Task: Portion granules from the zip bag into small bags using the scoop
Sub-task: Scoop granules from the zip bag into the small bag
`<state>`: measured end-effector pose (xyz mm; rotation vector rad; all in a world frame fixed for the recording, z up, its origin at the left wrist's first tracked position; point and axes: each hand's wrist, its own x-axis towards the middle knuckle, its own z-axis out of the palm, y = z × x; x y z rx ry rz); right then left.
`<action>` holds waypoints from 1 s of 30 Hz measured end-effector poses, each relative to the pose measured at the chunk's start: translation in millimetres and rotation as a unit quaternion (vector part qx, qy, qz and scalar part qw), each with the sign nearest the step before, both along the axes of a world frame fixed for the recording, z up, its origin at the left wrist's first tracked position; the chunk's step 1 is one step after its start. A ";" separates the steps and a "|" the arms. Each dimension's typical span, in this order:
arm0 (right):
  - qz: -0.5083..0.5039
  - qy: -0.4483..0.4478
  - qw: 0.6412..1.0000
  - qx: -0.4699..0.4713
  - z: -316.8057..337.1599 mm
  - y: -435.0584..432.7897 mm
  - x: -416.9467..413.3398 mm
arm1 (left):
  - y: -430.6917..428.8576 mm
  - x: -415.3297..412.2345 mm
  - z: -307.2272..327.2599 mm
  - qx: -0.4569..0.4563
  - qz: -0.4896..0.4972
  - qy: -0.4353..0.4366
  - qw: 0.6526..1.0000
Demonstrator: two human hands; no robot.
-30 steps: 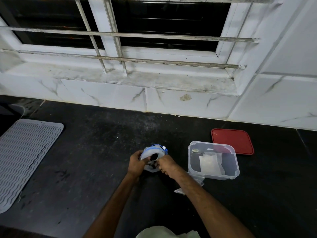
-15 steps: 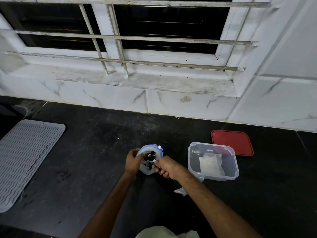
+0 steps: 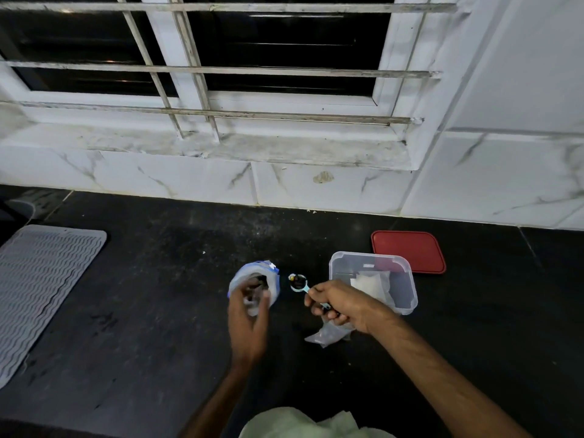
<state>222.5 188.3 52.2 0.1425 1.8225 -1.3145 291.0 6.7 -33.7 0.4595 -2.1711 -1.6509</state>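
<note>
Head cam: scoop (image 3: 298,283) of dark granules (image 3: 296,279) beside the zip bag (image 3: 254,267)
Handle's pinched in the right hand (image 3: 341,303); bag's at the scoop's 9 o'clock, left hand (image 3: 248,317) blurry against it, can't tell if its fingers grip.

The zip bag (image 3: 246,273) is showing crinkled translucent plastic, the scoop (image 3: 301,286) smooth pale-blue plastic, the tub (image 3: 369,256) clear glossy plastic, its lid (image 3: 410,248) matt red plastic, the worktop (image 3: 158,311) dark speckled stone, the mat (image 3: 41,286) ribbed grey rubber.

the scoop (image 3: 299,283) sits between the zip bag (image 3: 252,268), left, and the tub (image 3: 406,289) – lid (image 3: 407,251) behind it. mat (image 3: 47,279) far left.
</note>
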 end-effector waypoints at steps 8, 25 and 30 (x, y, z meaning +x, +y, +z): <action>0.007 0.053 0.995 0.085 5.5 80.1 22.4 | 71.9 16.9 -41.2 -0.140 -0.268 -0.107 0.947; 0.174 0.162 0.945 0.226 -5.8 78.8 40.1 | 80.9 24.6 -53.5 0.000 -0.238 -0.094 0.967; 0.296 0.338 0.809 0.378 -7.3 57.5 47.1 | 81.3 21.6 -50.5 0.017 -0.240 -0.111 0.964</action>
